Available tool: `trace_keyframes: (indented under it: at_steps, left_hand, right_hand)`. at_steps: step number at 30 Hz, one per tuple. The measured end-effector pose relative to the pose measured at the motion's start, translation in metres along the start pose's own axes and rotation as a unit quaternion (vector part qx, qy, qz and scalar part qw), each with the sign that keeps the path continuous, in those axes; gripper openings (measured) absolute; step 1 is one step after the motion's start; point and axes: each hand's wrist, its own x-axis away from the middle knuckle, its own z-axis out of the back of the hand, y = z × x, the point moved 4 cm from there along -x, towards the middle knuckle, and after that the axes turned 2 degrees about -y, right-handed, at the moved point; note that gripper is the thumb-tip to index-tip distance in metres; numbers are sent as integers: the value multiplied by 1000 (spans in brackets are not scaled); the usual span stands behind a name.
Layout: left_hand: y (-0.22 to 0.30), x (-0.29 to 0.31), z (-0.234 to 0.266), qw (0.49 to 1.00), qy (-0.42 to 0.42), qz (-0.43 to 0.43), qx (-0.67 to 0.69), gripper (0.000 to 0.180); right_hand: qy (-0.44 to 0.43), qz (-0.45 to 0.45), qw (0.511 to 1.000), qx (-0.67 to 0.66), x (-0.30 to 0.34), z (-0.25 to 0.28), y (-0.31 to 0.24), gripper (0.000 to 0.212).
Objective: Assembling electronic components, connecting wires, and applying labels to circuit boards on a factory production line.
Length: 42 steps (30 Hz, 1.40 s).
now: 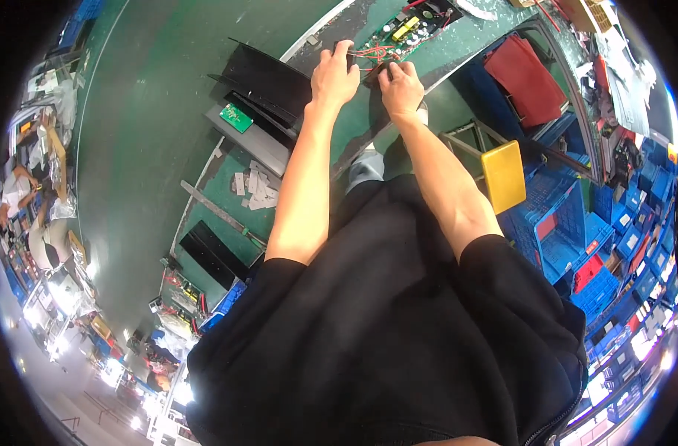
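Observation:
At the far side of the green workbench (361, 119), both of my hands are close together with a bundle of thin red wires (377, 53) between them. My left hand (334, 77) has its fingers closed at the left end of the wires, around a small dark part that is mostly hidden. Opposite it, my right hand (403, 92) pinches another dark piece beside the wires; its shape cannot be made out. Just beyond the fingers lies a circuit board (419, 31) crowded with components, including a yellow block, and the wires reach its near edge.
Black panels (261, 78) lie left of my arms, with a small green circuit board (236, 117) on a grey casing. Flat grey pieces (258, 186) are scattered nearer. Rightward stand a yellow-topped stool (504, 175), blue crates (558, 230) and a frame holding a red folder-like item (526, 80).

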Motion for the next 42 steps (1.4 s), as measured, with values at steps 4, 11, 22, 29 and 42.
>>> trace_keyframes:
  at_steps: [4,11,22,29,42]
  left_hand:
    - [-1,1,0,1000,-1,5,6,49]
    - [-1,1,0,1000,-12,0,15,49]
    - [-1,1,-3,1000,3,-10,24,48]
    - [0,0,-1,1000,12,3,10,46]
    - [-7,5,0,1000,-4,14,21,48]
  right_hand:
    - [-60,87,989,-100,3,6,10,21]
    - [-44,-200,859,-469,-5,32,75,21]
    - [-12,-9,999,-34,4,8,-11,25]
    - [-2,133,991,13,15,2,-8,18]
    - [-18,-105,979,-172,-3,26,27,28]
